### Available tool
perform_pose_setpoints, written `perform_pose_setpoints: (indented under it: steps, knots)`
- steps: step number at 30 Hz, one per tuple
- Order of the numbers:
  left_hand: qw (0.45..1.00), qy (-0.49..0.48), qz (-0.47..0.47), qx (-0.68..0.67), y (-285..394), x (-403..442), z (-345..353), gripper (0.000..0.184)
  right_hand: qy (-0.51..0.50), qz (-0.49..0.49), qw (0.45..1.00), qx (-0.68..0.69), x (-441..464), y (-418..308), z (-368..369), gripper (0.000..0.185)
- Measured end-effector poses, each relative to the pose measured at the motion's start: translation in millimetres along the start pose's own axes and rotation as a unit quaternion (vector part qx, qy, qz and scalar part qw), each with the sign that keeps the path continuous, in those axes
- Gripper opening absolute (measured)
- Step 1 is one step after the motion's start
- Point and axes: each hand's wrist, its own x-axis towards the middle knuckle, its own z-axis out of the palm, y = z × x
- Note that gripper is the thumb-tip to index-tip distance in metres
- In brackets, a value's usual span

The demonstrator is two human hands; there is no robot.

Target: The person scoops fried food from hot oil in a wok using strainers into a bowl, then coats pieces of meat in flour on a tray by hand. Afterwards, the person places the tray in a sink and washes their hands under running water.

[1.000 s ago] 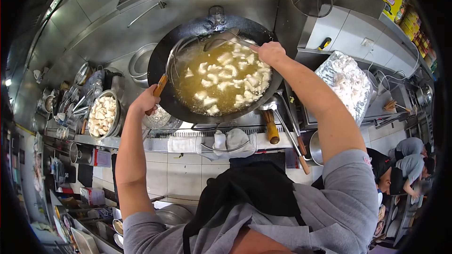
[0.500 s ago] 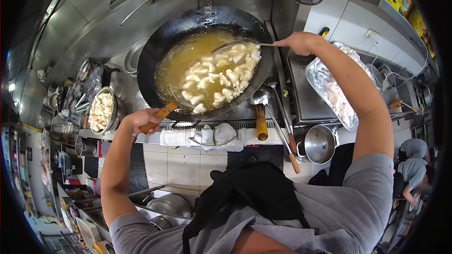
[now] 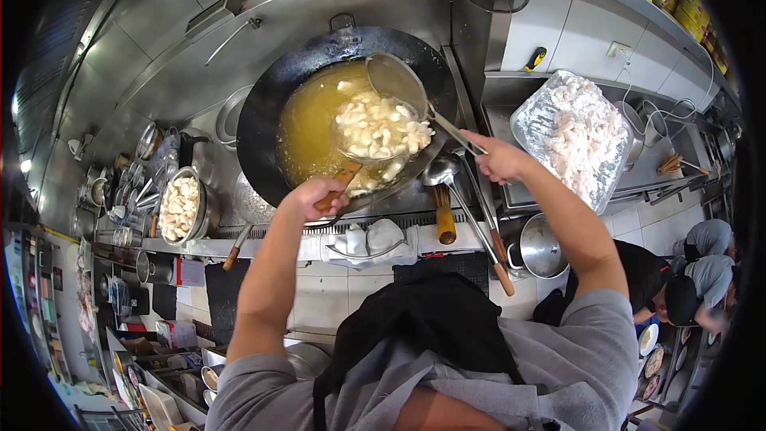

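Observation:
A large black wok [image 3: 259, 124] holds bubbling yellow oil [image 3: 307, 128]. My left hand [image 3: 319, 198] is closed around the wooden handle of a skimmer [image 3: 349, 171]. Its round basket is heaped with pale fried pieces [image 3: 379, 124] over the oil; whether its underside still touches the oil I cannot tell. My right hand [image 3: 503, 160] grips the metal handle of a mesh strainer [image 3: 396, 81]. That strainer's bowl stands tilted beside the heap, toward the back of the wok. A few pale pieces lie near the front of the wok.
At right, a foil-like tray [image 3: 531, 124] bears raw, floured pieces. Left of the wok stands a bowl [image 3: 209, 203] of pale pieces. A ladle [image 3: 441, 169], a bamboo brush [image 3: 444, 215] and folded cloths [image 3: 375, 241] lie along the front. A pot [image 3: 545, 251] sits lower right; co-workers [image 3: 706, 263] are beyond.
My left hand and skimmer have moved right, and the spread pieces are now gathered in its basket. My right hand has come lower, with its strainer's bowl turned up out of the oil.

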Motion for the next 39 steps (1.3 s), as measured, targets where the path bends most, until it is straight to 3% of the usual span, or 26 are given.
perform_pose_setpoints:
  steps: [2,4,8,10,11,12,14,21,24,27,28,32,39]
  knots:
    - [0.992,0.027,0.025,-0.120,4.3,20.3,13.7,0.020,0.004,-0.011,0.999,-0.048,14.6,-2.7,13.0,0.071]
    - [0.985,0.045,0.042,-0.158,14.2,33.8,35.4,0.017,0.052,-0.071,0.977,-0.196,16.6,-18.2,29.0,0.071]
    - [0.953,0.036,0.086,-0.288,37.2,77.4,41.8,0.010,0.096,-0.132,0.958,-0.236,60.8,-13.2,34.7,0.075]
    - [0.949,0.022,0.113,-0.294,49.0,99.7,40.8,0.009,0.222,-0.250,0.904,-0.264,78.9,-18.3,40.6,0.075]
    - [0.945,0.012,0.134,-0.297,49.9,107.8,37.4,0.010,0.221,-0.189,0.925,-0.245,75.5,-29.9,41.3,0.074]
    - [0.944,0.010,0.139,-0.300,47.6,122.1,27.6,0.010,0.221,-0.192,0.923,-0.251,63.1,-50.4,43.8,0.074]
    - [0.937,0.004,0.155,-0.314,48.9,146.9,11.5,0.008,0.209,-0.111,0.964,-0.125,48.9,-79.1,44.0,0.071]
    - [0.945,0.040,0.222,-0.236,58.5,84.6,-8.6,0.014,0.244,-0.104,0.961,-0.074,45.4,-69.2,17.4,0.069]
    - [0.945,0.035,0.241,-0.217,52.4,47.5,-13.2,0.021,0.197,-0.087,0.970,-0.115,29.0,-45.4,-3.4,0.068]
    - [0.946,0.061,0.272,-0.167,41.4,-5.6,-5.4,0.020,0.090,-0.020,0.996,-0.003,0.9,-26.1,-14.9,0.067]
    - [0.947,0.057,0.273,-0.160,40.7,-21.0,-4.3,0.020,0.078,-0.008,0.997,-0.029,-11.1,-26.6,-12.0,0.066]
    - [0.947,0.021,0.266,-0.178,28.7,-64.9,-6.2,0.020,0.025,0.037,0.998,-0.049,-45.5,-40.3,-3.0,0.065]
    - [0.944,0.043,0.269,-0.185,-0.2,-104.3,-15.5,0.026,-0.090,0.099,0.988,-0.074,-59.1,-81.0,10.9,0.067]
